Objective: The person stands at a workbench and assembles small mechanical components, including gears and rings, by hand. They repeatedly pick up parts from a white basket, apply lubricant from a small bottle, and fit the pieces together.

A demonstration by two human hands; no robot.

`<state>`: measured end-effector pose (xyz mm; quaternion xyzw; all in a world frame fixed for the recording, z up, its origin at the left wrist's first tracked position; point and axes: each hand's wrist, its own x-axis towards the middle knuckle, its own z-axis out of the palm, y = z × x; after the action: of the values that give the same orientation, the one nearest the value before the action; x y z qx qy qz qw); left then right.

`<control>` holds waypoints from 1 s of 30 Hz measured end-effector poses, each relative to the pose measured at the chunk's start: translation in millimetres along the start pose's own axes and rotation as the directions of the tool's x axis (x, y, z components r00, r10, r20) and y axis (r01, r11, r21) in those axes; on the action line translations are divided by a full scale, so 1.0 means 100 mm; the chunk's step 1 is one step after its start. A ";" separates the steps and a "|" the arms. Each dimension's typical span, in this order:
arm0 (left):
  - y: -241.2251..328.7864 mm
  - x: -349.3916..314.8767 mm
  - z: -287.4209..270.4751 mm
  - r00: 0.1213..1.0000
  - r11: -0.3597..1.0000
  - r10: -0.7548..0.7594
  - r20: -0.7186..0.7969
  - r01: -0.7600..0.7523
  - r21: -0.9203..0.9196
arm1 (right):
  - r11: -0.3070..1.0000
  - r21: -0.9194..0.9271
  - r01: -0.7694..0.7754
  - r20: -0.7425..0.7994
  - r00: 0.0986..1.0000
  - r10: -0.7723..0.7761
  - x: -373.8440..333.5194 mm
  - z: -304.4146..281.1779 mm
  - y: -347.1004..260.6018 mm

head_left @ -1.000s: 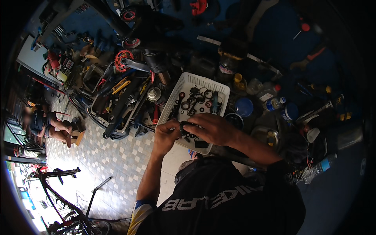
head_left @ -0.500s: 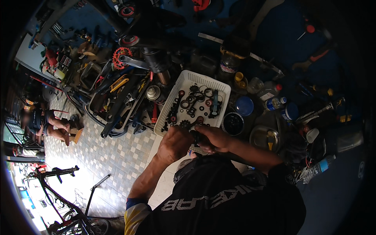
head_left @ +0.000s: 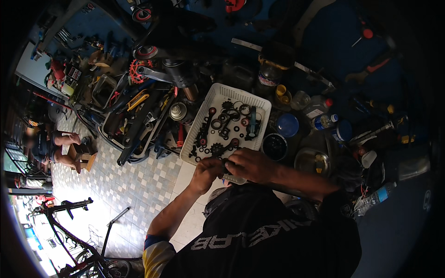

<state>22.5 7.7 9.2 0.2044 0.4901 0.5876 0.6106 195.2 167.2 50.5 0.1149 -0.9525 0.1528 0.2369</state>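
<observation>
My left hand (head_left: 207, 176) and my right hand (head_left: 252, 166) meet over the near end of a white perforated plastic basket (head_left: 216, 98). Between their closed fingers sits a small dark part (head_left: 225, 163), mostly covered, so its kind does not show. Inside the basket lie metal bike parts: a dark toothed sprocket (head_left: 216, 148) close to my fingers, black linkage pieces, rings and bearings, several small washers, and a teal-grey rod-like piece (head_left: 252, 123) along the right side.
Left of the basket stand a spray can (head_left: 178, 111) and a tray of tools (head_left: 139, 125). To the right are an open tub of dark stuff (head_left: 275, 146), a blue lid (head_left: 288, 125), bottles and a metal bowl (head_left: 312, 162). A person (head_left: 55, 146) sits far left, beyond a bike frame (head_left: 60, 231).
Both hands have shifted slightly and turned about the small dark part, uncovering the sprocket and nearby pieces in the basket. The view has moved a little.
</observation>
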 end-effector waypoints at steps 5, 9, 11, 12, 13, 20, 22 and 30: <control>0.03 0.05 -0.02 0.994 0.969 0.110 -0.022 -0.103 0.224 | 0.955 0.234 -0.184 0.009 0.982 0.187 0.00 0.03 0.03; 0.29 0.06 0.09 0.866 0.627 0.498 0.043 -0.393 0.672 | 0.437 0.752 -0.493 0.210 0.808 0.550 0.04 0.14 0.05; 0.38 0.08 0.11 0.724 0.343 0.655 0.217 -0.541 0.768 | -0.021 0.883 -0.469 0.396 0.720 0.571 0.04 0.22 0.10; 0.43 0.08 0.10 0.651 0.215 0.699 0.295 -0.585 0.782 | -0.182 0.845 -0.503 0.512 0.660 0.550 0.10 0.18 0.11; 0.46 0.08 0.09 0.574 0.082 0.728 0.375 -0.616 0.783 | -0.338 0.781 -0.525 0.621 0.597 0.508 0.17 0.11 0.13; 0.59 0.18 -0.01 0.449 0.007 0.866 0.220 -0.452 0.892 | 0.076 0.701 -0.709 0.524 0.585 0.620 0.58 0.20 0.65; 0.56 0.15 0.04 0.498 0.339 0.856 -0.139 -0.337 0.879 | 0.649 0.347 -0.677 0.123 0.719 0.684 0.62 0.40 1.16; 0.21 -0.11 0.09 0.635 0.625 0.688 -0.351 -0.273 0.731 | 0.746 -0.189 -0.639 0.174 0.726 0.666 0.75 0.92 2.01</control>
<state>20.9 5.6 34.6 0.3239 0.7409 0.5750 0.1248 33.4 310.8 -38.4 -0.2246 -0.9598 0.1563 0.0623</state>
